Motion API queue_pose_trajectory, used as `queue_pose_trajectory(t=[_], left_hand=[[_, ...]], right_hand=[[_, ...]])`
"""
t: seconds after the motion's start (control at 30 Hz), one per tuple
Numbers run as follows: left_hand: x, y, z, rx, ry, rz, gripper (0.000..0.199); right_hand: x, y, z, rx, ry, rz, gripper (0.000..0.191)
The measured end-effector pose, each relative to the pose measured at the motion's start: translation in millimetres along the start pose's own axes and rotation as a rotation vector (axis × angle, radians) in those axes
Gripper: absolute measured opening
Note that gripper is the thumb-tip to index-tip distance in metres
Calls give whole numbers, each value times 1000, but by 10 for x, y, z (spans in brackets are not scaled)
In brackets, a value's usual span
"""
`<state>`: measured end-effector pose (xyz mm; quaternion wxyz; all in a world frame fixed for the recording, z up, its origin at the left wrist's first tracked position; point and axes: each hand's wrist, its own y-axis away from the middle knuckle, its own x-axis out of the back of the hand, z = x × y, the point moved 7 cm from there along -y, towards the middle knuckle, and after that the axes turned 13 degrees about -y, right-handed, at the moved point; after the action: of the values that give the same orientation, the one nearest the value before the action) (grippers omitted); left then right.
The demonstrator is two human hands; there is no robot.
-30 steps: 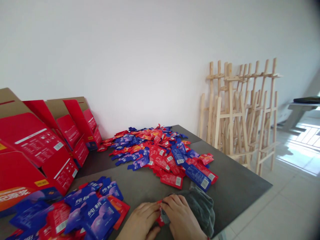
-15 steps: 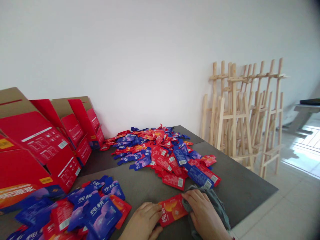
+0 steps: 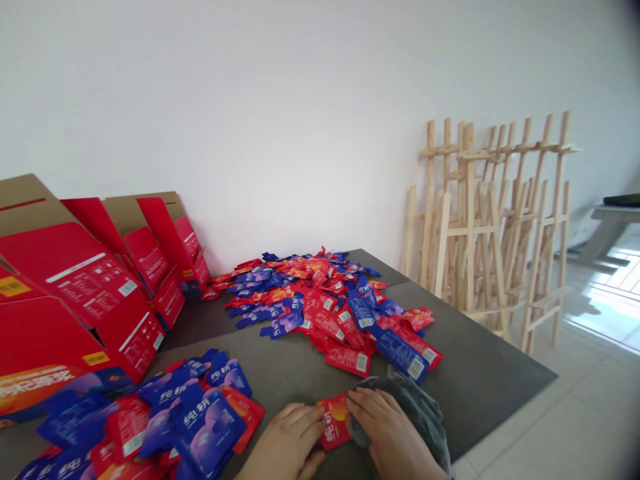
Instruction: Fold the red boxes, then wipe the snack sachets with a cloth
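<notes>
A red pouch (image 3: 335, 421) with an orange print lies near the table's front edge, between my two hands. My left hand (image 3: 295, 433) grips its left end, thumb below and fingers on top. My right hand (image 3: 383, 420) is closed on a dark grey-green cloth (image 3: 417, 403) and presses it over the pouch's right part, which is hidden. To the left sits a heap of blue and red pouches (image 3: 200, 413). Beyond my hands a larger pile of red and blue pouches (image 3: 320, 307) spreads back toward the wall.
Open red cartons (image 3: 130, 313) stand in a row along the table's left side. The dark table (image 3: 490, 380) ends at an edge on the right. Wooden easels (image 3: 470, 233) lean together beyond it by the white wall.
My right hand has slid left along the pouch with the cloth, covering more of it. My left hand has stayed at the pouch's left end.
</notes>
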<state>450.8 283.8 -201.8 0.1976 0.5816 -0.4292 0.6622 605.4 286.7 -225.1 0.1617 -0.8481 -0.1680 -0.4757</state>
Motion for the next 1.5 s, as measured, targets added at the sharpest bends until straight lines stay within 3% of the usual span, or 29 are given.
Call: queue_pose_trajectory(t=[0.1, 0.2, 0.3, 0.4, 0.47, 0.6, 0.73, 0.87, 1.03, 1.27, 1.37, 1.5], left_hand=[[1, 1, -7, 7, -4, -8, 40], [9, -19, -19, 32, 0, -19, 40], [3, -34, -22, 50, 2, -24, 40], [-20, -29, -10, 32, -26, 0, 37], [-40, -20, 2, 7, -59, 25, 34], [-73, 1, 5, -13, -102, 47, 32], [-102, 21, -7, 9, -92, 10, 37], [-174, -35, -42, 131, -81, -157, 50], [-185, -322, 34, 239, -155, -319, 66], [-293, -677, 235, 88, -300, -328, 38], [-246, -684, 114, 69, -341, -354, 26], [-56, -492, -263, 76, -295, -406, 30]], right_hand=[[191, 105, 199, -122, -10, 96, 69], [282, 168, 184, -97, 51, 154, 65], [175, 176, -88, 175, 148, 188, 56], [-62, 203, -351, 499, 236, 219, 34], [-158, 204, -390, 569, 260, 225, 23], [-72, 196, -288, 462, 183, 99, 27], [180, 209, -35, 155, 40, 8, 51], [295, 192, 273, -132, -24, 99, 64], [231, 116, 359, -155, -41, 227, 63], [208, 120, 361, -135, 30, 267, 65], [215, 120, 357, -137, 40, 256, 64], [236, 115, 339, -161, 20, 248, 64]])
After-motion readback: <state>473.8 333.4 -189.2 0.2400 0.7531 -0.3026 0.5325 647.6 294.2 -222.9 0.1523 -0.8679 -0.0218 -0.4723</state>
